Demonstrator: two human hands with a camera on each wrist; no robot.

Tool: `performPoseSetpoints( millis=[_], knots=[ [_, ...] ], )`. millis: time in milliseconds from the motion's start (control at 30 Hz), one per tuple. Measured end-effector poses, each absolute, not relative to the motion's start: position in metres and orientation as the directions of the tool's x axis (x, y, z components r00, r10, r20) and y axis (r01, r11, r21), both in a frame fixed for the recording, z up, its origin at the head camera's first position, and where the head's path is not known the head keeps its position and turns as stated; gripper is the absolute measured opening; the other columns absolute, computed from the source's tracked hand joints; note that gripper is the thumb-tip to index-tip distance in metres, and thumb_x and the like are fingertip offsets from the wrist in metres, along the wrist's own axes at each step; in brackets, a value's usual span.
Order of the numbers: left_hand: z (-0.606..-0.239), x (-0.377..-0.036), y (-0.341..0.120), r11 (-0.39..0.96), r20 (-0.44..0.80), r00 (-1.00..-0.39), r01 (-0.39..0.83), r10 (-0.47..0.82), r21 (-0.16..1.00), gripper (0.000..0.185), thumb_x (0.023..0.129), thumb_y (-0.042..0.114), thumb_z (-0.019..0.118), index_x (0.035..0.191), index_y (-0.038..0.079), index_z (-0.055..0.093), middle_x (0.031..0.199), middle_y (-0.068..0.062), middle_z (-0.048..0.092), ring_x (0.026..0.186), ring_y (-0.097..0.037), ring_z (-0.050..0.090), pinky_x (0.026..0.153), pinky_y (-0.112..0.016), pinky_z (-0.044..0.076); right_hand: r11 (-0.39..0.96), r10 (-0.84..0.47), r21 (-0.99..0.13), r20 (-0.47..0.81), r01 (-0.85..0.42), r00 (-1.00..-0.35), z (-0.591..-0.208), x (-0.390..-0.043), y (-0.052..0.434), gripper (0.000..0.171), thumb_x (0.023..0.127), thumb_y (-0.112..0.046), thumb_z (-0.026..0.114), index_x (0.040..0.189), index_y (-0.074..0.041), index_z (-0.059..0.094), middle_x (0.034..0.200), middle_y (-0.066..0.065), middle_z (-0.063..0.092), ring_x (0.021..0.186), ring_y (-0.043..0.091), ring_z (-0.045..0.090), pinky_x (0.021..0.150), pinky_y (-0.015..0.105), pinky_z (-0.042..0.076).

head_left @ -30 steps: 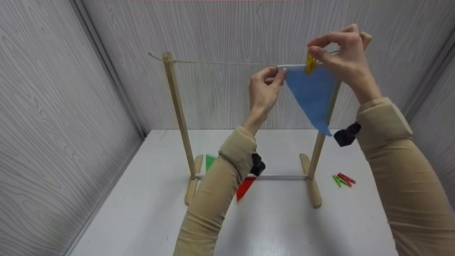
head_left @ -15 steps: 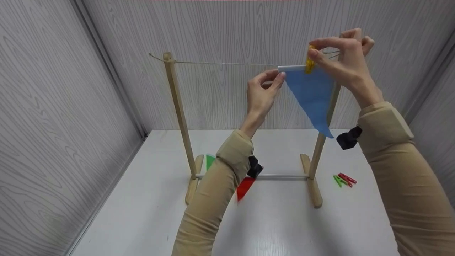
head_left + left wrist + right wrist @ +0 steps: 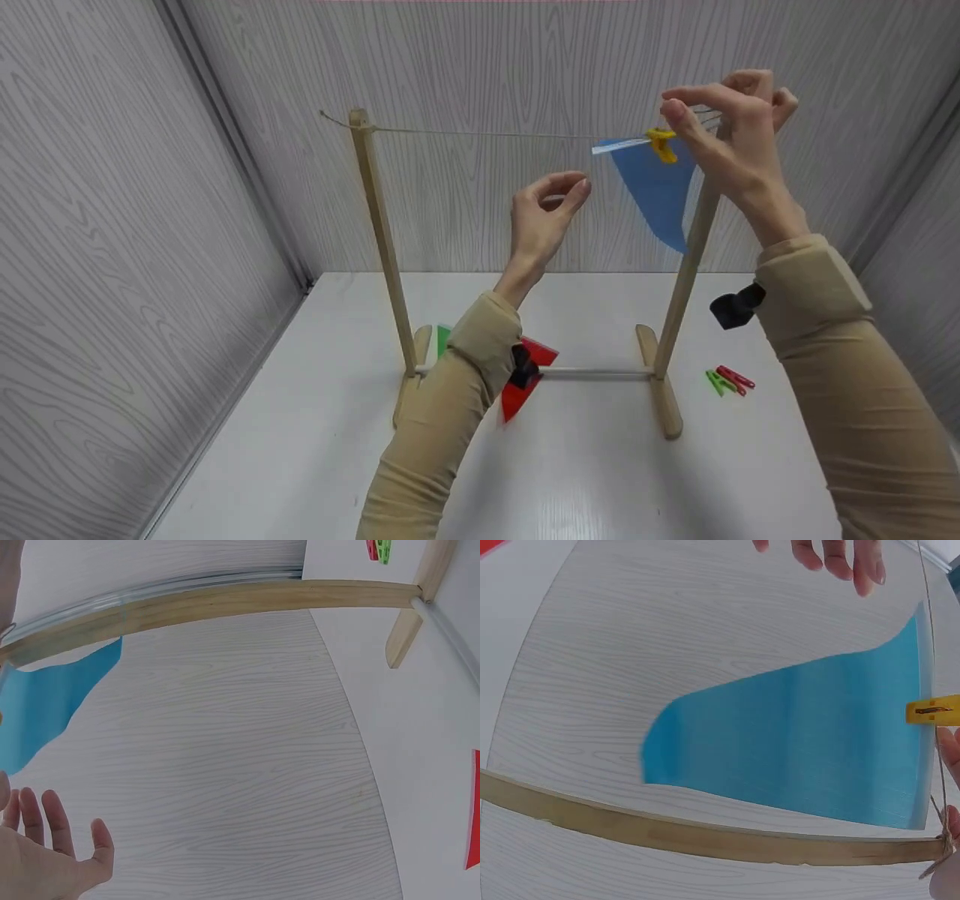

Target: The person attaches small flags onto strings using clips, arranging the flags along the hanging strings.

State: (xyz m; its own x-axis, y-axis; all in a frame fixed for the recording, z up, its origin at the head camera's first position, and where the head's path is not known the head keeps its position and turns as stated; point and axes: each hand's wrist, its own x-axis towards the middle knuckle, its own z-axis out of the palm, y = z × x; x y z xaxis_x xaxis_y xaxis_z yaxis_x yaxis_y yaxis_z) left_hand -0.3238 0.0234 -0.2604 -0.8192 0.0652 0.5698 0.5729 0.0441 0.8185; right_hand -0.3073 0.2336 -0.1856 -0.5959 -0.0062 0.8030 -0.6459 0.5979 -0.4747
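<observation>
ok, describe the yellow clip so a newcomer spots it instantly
Find the wooden frame with a string across its top. Near the string's right end hangs a blue pennant, with the yellow clip on its white top edge. Unlike the red clip and green clip on the table, it's up high.

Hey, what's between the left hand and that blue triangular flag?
Nothing: in the head view, the gap between the left hand and the blue triangular flag is bare, with only the grey wood-grain wall behind.
</observation>
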Motion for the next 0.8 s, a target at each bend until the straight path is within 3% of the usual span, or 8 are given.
performPoseSetpoints(
  millis=[133,267,367,467,567,633,733,800],
  knots=[
    [-0.268,-0.325,0.022,0.05,0.567,-0.821,0.57,0.069,0.82,0.026,0.097,0.015,0.068,0.117,-0.002,0.07,0.115,-0.017,0.071,0.105,-0.023,0.067,0.092,-0.019,0.052,0.633,-0.024,-0.379,0.862,-0.675,-0.506,-0.191,-0.309,0.237,0.059,0.093,-0.061,0.061,0.117,-0.009,0.074,0.1,-0.035,0.045,0.126,0.014,0.031,0.111,0.044,0.001],
    [-0.273,-0.326,0.022,0.053,0.559,-0.826,0.563,0.069,0.825,0.027,0.097,0.015,0.068,0.118,-0.002,0.07,0.116,-0.017,0.07,0.106,-0.023,0.067,0.094,-0.022,0.052,0.641,-0.023,-0.328,0.895,-0.694,-0.445,-0.196,-0.311,0.238,0.058,0.093,-0.061,0.061,0.113,-0.009,0.076,0.101,-0.03,0.06,0.127,0.016,0.035,0.112,0.044,0.001],
    [-0.272,-0.326,0.022,0.055,0.558,-0.827,0.561,0.07,0.826,0.028,0.097,0.016,0.067,0.12,0.0,0.069,0.117,-0.017,0.07,0.106,-0.023,0.067,0.093,-0.021,0.052,0.629,-0.028,-0.317,0.903,-0.71,-0.429,-0.197,-0.313,0.24,0.054,0.094,-0.056,0.063,0.11,-0.006,0.076,0.101,-0.03,0.062,0.125,0.012,0.035,0.112,0.044,0.001],
    [-0.267,-0.325,0.024,0.056,0.559,-0.826,0.563,0.07,0.824,0.033,0.098,0.016,0.067,0.127,0.002,0.065,0.118,-0.017,0.068,0.106,-0.024,0.067,0.091,-0.021,0.054,0.597,-0.07,-0.291,0.909,-0.748,-0.41,-0.197,-0.313,0.245,0.044,0.096,-0.043,0.064,0.11,-0.003,0.075,0.102,-0.038,0.059,0.123,0.008,0.034,0.112,0.044,0.001],
    [-0.26,-0.324,0.029,0.053,0.57,-0.819,0.573,0.072,0.818,0.042,0.098,0.015,0.067,0.138,0.005,0.057,0.125,-0.018,0.064,0.109,-0.026,0.067,0.09,-0.023,0.056,0.568,-0.149,-0.267,0.897,-0.779,-0.416,-0.197,-0.31,0.252,0.039,0.091,-0.034,0.067,0.114,-0.002,0.073,0.108,-0.038,0.059,0.125,0.004,0.032,0.112,0.043,0.001],
    [-0.253,-0.324,0.034,0.053,0.582,-0.81,0.586,0.074,0.809,0.047,0.098,0.014,0.066,0.142,0.007,0.053,0.13,-0.018,0.062,0.111,-0.027,0.067,0.09,-0.025,0.057,0.576,-0.217,-0.235,0.88,-0.783,-0.423,-0.196,-0.307,0.257,0.044,0.088,-0.036,0.069,0.118,-0.004,0.071,0.115,-0.031,0.062,0.128,0.003,0.03,0.112,0.043,0.0],
    [-0.244,-0.323,0.041,0.047,0.602,-0.795,0.605,0.074,0.795,0.045,0.098,0.013,0.066,0.141,0.006,0.055,0.135,-0.017,0.06,0.114,-0.028,0.066,0.09,-0.024,0.057,0.62,-0.318,-0.164,0.841,-0.767,-0.437,-0.196,-0.304,0.263,0.054,0.088,-0.045,0.073,0.124,-0.005,0.069,0.121,-0.005,0.068,0.131,0.006,0.026,0.114,0.045,0.0],
    [-0.239,-0.322,0.045,0.043,0.609,-0.79,0.612,0.071,0.789,0.04,0.098,0.012,0.065,0.137,0.005,0.059,0.134,-0.017,0.06,0.115,-0.026,0.066,0.09,-0.021,0.056,0.638,-0.367,-0.112,0.826,-0.762,-0.428,-0.196,-0.304,0.264,0.053,0.088,-0.042,0.075,0.125,-0.005,0.068,0.123,0.013,0.067,0.131,0.009,0.027,0.114,0.047,0.0]
  ],
)
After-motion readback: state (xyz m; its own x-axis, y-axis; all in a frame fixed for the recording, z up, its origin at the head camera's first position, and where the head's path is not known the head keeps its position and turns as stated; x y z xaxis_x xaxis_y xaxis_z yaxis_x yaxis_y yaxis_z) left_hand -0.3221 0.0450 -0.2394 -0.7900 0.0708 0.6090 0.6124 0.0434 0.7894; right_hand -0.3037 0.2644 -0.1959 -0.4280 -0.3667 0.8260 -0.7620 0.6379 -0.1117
